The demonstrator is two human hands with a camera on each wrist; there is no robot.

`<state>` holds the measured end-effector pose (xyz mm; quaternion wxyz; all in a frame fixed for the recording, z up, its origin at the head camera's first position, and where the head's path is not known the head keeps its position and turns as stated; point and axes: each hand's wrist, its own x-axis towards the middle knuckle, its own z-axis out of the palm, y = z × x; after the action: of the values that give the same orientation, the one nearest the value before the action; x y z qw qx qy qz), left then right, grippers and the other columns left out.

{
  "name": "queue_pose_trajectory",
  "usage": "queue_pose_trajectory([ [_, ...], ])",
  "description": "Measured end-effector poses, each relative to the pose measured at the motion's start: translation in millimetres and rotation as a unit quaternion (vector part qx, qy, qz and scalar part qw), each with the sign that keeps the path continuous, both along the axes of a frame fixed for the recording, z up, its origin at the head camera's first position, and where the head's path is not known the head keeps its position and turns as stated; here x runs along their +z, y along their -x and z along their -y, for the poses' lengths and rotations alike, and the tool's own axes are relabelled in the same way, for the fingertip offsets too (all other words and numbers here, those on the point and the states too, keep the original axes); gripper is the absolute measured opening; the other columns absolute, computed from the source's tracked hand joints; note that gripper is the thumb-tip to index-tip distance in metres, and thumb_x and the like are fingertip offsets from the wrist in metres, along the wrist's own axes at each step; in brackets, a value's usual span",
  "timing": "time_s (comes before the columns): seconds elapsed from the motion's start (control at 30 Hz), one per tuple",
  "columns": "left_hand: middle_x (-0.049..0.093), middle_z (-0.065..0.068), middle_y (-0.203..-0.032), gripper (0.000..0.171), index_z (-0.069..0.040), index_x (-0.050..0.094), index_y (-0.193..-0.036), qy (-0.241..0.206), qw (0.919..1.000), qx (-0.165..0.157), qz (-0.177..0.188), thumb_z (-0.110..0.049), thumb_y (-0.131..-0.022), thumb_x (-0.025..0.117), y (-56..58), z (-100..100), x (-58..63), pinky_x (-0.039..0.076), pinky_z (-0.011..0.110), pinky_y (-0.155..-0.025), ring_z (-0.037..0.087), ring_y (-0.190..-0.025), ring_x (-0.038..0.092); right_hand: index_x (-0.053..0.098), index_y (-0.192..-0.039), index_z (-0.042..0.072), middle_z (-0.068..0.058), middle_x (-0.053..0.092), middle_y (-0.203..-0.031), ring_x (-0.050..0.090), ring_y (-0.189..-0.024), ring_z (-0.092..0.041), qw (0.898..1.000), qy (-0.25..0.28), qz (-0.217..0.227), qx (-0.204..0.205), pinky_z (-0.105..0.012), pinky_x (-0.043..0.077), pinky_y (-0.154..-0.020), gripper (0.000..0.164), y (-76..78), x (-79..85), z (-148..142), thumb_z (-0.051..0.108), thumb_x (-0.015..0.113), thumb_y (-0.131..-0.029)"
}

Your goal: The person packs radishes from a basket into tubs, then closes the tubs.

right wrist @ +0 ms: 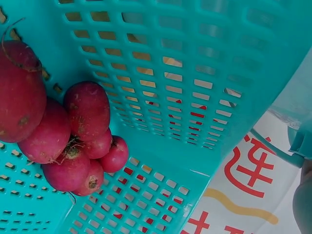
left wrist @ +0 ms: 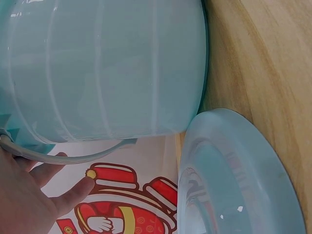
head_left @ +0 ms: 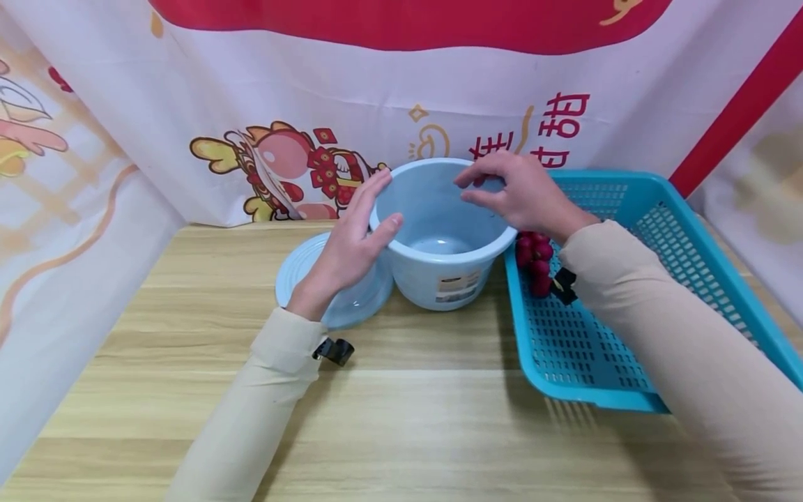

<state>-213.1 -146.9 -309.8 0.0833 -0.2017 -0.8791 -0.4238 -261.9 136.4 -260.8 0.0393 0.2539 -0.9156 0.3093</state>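
Observation:
A light blue plastic bucket (head_left: 439,279) stands upright, its open mouth showing a bare inside. My left hand (head_left: 354,244) is at the left of its rim, fingers extended and thumb over the edge. In the left wrist view the bucket's thin handle (left wrist: 92,157) crosses close by the fingers. Over the right part of the mouth is my right hand (head_left: 511,188), fingers bent loosely, a gap between thumb and index finger, nothing visible in it. Several red radishes (right wrist: 87,111) lie bunched in a corner of the teal basket (head_left: 523,341), beneath the right wrist.
A round light blue lid (head_left: 370,296) lies on the wooden table (head_left: 401,432), left of the bucket and partly behind my left hand. The slotted basket fills the right side. A printed cloth (head_left: 351,77) hangs behind everything.

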Motion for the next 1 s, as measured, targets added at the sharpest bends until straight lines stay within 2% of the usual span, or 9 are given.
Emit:
queue_pose_trajectory([
  [0.23, 0.018, -0.010, -0.179, 0.075, -0.025, 0.027, -0.169, 0.003, 1.0000, 0.004, 0.000, -0.053, -0.103, 0.049, -2.2, 1.9, -1.0, 0.029, 0.066, -0.128, 0.020, -0.165, 0.022, 0.075, -0.131, 0.014, -0.008, 0.071, -0.132, 0.062, -0.118, -0.029, 1.000, 0.018, 0.005, 0.006, -0.048, 0.058, -0.101, 0.034, 0.1, -1.0, 1.6, 0.019, 0.077, -0.098],
  [0.4, 0.018, -0.010, -0.179, 0.075, -0.025, 0.026, -0.170, 0.003, 1.0000, 0.002, -0.001, -0.052, -0.103, 0.049, -2.8, 3.2, -1.0, 0.029, 0.067, -0.128, 0.020, -0.165, 0.022, 0.074, -0.132, 0.016, -0.006, 0.074, -0.129, 0.065, -0.113, -0.023, 0.999, 0.037, 0.017, 0.001, -0.043, 0.059, -0.098, 0.037, -1.8, 4.7, -1.0, 0.023, 0.079, -0.096],
  [0.57, 0.018, -0.012, -0.178, 0.075, -0.025, 0.026, -0.169, 0.004, 1.0000, 0.003, 0.000, -0.053, -0.103, 0.048, -2.1, 2.8, -0.3, 0.030, 0.066, -0.128, 0.020, -0.165, 0.022, 0.072, -0.136, 0.021, -0.003, 0.073, -0.131, 0.066, -0.115, -0.020, 0.996, 0.071, 0.050, -0.031, -0.029, 0.060, -0.092, 0.043, -5.1, 13.8, -15.5, 0.033, 0.079, -0.095],
  [0.73, 0.018, -0.010, -0.178, 0.075, -0.024, 0.027, -0.169, 0.005, 1.0000, 0.002, -0.005, -0.052, -0.103, 0.049, -1.4, 3.0, 0.2, 0.029, 0.065, -0.129, 0.021, -0.165, 0.021, 0.069, -0.140, 0.024, -0.003, 0.071, -0.135, 0.066, -0.117, -0.017, 0.991, 0.101, 0.063, -0.062, -0.017, 0.059, -0.086, 0.048, -3.6, 16.1, -38.9, 0.043, 0.077, -0.096],
  [1.0, 0.019, -0.004, -0.179, 0.076, -0.023, 0.026, -0.170, 0.004, 0.9999, -0.005, -0.010, -0.051, -0.103, 0.049, 1.3, 1.2, -2.5, 0.026, 0.067, -0.129, 0.021, -0.166, 0.020, 0.065, -0.146, 0.025, -0.006, 0.069, -0.140, 0.063, -0.122, -0.019, 0.983, 0.104, 0.102, -0.110, -0.014, 0.058, -0.081, 0.055, 1.1, 4.1, -77.1, 0.045, 0.076, -0.096],
])
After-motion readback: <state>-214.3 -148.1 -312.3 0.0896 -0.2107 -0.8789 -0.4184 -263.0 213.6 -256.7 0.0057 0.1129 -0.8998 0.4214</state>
